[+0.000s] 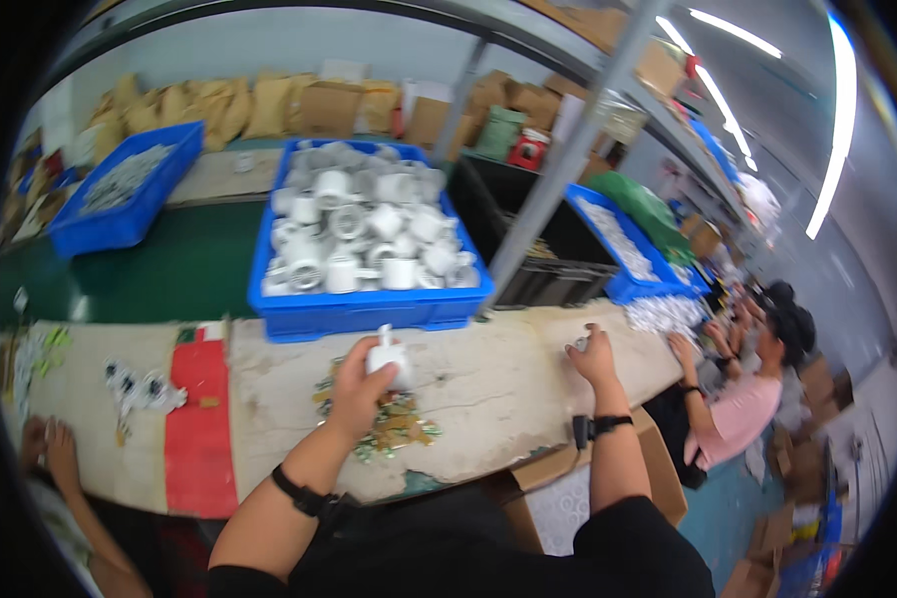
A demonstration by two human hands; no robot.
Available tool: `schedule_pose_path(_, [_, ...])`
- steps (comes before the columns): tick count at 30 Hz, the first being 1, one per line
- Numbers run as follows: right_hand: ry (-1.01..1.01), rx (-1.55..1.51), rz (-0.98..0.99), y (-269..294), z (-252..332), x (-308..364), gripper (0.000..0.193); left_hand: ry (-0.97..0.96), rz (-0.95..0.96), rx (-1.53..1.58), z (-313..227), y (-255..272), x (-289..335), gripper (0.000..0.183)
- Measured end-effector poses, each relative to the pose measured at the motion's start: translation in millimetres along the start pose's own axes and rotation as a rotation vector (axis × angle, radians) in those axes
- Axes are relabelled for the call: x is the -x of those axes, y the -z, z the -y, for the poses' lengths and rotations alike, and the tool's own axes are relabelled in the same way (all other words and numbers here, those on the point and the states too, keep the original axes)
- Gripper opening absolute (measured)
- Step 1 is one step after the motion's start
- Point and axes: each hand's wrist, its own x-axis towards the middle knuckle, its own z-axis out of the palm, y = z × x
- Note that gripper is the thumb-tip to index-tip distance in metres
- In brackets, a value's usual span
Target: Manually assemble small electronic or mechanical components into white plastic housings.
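In my left hand (pixel 354 394) is a white cup-shaped plastic housing (pixel 390 361) with a narrow stub pointing up; the fingers are closed round it. Under and beside this hand lies a loose pile of small flat brown and green pieces (pixel 399 424) on the worn pale worktop (pixel 498 379). My right hand (pixel 595 361) is off to the right above the worktop, thumb and fingers pinched together around something small and greyish that I cannot make out. Ahead of my hands stands a blue crate (pixel 369 317) heaped with similar white housings (pixel 384 219).
A black crate (pixel 558 284) and another blue crate (pixel 633 289) stand right of a metal post (pixel 568 149). Small white parts (pixel 149 389) lie left, past a red strip (pixel 199 439). People sit on both sides, one in pink (pixel 733 419). An open carton (pixel 658 463) is below the table edge.
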Motion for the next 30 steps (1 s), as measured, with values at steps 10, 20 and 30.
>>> schedule_pose_path(10, [0.917, -0.598, 0.166, 54, 328, 92, 0.148, -0.046, 0.08, -0.126, 7, 5, -6, 0.043])
schedule_pose_path(20, [0.829, -1.101, -0.112, -1, 297, 69, 0.088, -0.128, -0.072, -0.1, -2, 20, -13, 0.039])
schedule_pose_path(30, [0.783, -1.351, 0.514, 6, 313, 87, 0.055, -0.121, 0.077, -0.21, 1, 17, -5, 0.048])
